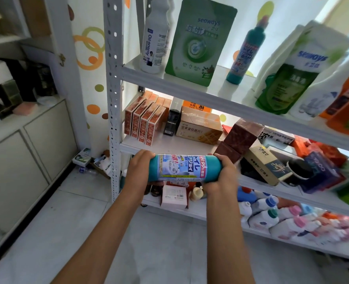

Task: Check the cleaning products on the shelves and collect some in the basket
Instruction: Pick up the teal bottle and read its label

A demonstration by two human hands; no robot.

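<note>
1. White metal shelves (190, 83) stuffed with cleaners, pale tile floor underneath, cabinets (36, 144) off to the left.
2. Holding 1 teal bottle (184, 168) sideways in front of the middle shelf, long axis running left to right, label facing up for a read.
3. Left hand (139, 168) wrapped around 1 end, right hand (223, 174) wrapped around the other, both closed snug on it, so neither is free.
4. Can't tell which end has the cap, fingers cover both.
5. Matching teal bottle (246, 54) standing upright on the top shelf, next to a green pouch (198, 42) and a white bottle (155, 39).
6. No basket anywhere in view, so no clue which way it sits from the hands.
7. Looks like the checking step; probably needs 1 hand to let go and the other to swing the bottle toward wherever the basket is.
</note>
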